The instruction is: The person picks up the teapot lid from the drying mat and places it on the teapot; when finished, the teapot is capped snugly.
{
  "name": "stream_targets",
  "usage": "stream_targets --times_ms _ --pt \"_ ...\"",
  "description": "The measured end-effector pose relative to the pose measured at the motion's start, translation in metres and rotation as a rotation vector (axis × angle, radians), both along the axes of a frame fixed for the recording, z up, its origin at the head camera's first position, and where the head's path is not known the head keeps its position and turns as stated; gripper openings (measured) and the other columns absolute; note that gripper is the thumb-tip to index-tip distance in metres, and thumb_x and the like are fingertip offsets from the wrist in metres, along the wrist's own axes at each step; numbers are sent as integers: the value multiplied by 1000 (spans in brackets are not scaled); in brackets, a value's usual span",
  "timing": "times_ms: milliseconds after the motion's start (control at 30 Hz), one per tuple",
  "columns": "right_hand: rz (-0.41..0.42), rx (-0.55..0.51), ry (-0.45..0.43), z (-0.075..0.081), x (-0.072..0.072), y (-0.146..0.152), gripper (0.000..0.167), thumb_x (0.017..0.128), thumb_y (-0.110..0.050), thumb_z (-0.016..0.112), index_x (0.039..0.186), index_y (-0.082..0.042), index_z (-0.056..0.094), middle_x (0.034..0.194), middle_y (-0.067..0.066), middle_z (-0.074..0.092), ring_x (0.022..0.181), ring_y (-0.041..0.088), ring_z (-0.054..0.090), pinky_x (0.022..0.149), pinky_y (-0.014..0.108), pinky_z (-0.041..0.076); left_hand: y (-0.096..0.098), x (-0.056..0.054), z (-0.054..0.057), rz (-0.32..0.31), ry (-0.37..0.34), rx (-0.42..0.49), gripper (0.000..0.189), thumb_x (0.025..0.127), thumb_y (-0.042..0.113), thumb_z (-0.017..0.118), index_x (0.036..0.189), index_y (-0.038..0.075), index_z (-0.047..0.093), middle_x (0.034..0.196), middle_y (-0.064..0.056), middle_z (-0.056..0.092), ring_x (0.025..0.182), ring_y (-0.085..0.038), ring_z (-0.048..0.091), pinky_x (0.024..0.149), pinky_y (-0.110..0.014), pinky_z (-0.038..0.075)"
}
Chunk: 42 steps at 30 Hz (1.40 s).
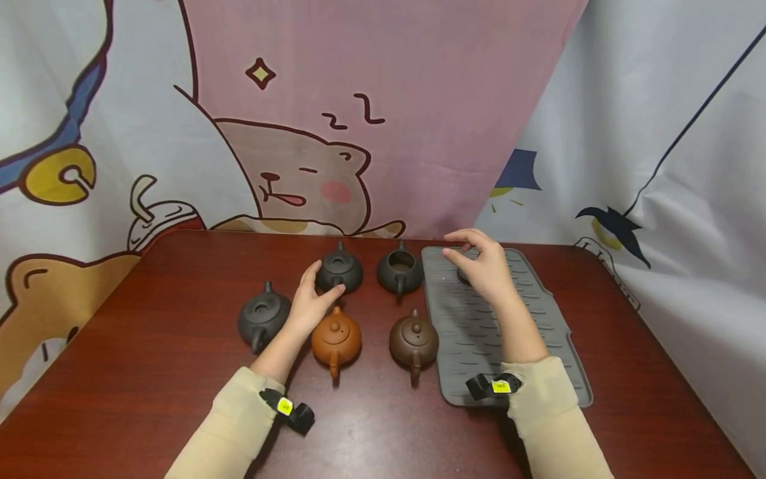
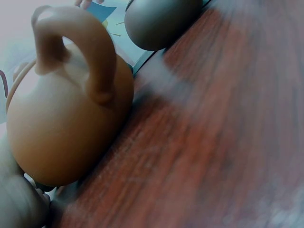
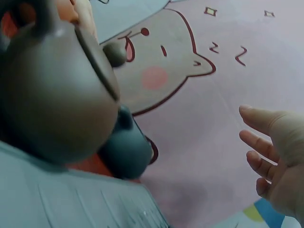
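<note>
My left hand (image 1: pixel 308 306) is at a black lidded teapot (image 1: pixel 342 268) in the back row, fingers along its left side and thumb across its front by the handle. In the left wrist view an orange teapot (image 2: pixel 71 118) hides most of this hand. My right hand (image 1: pixel 486 269) hovers over a grey ribbed mat (image 1: pixel 479 332), thumb and fingers apart and holding nothing. Beneath it a small dark round piece (image 1: pixel 463 276) lies on the mat, mostly covered by the hand. Left of the mat stands a black teapot (image 1: pixel 399 261) without its lid.
A brown lidded teapot (image 1: pixel 413 340) stands beside the mat's left edge. Another black lidded teapot (image 1: pixel 263 318) stands left of my left forearm. A printed curtain (image 1: pixel 419 133) hangs behind the red-brown table (image 1: pixel 371 432).
</note>
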State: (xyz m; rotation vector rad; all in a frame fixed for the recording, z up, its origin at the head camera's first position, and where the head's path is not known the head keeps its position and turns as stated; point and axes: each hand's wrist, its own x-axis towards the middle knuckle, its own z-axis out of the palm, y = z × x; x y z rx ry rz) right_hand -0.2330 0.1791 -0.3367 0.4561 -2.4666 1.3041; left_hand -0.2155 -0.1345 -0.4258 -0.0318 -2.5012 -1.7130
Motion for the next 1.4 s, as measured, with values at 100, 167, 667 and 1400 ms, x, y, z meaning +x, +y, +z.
stream_targets --times_ms 100,167,667,1400 --pt "-16 -9 -10 -4 -1 9 30 90 -25 69 115 -8 68 116 7 60 98 27 49 76 42 39 1 0 1 0 -3 11 79 88 22 70 150 2 25 155 -14 21 133 -32 32 106 -47 29" --pt "-29 -12 -9 -6 -3 14 30 90 -25 69 115 -8 67 117 8 60 98 27 49 77 42 39 0 -1 1 -2 -12 24 79 88 22 70 150 2 25 155 -14 21 133 -32 33 105 -47 30" --pt "-173 -12 -70 -39 -21 54 31 90 -23 69 116 -7 67 117 10 60 90 18 47 54 28 38 7 10 33 1 125 22 78 88 29 70 150 8 28 155 -8 24 140 -24 22 110 -45 21" --pt "-200 27 -237 -83 -36 76 38 94 -27 64 124 -5 61 123 16 56 99 29 49 70 38 41 83 33 76 -133 142 180 81 85 30 74 151 15 29 153 -1 27 140 -19 23 110 -42 23"
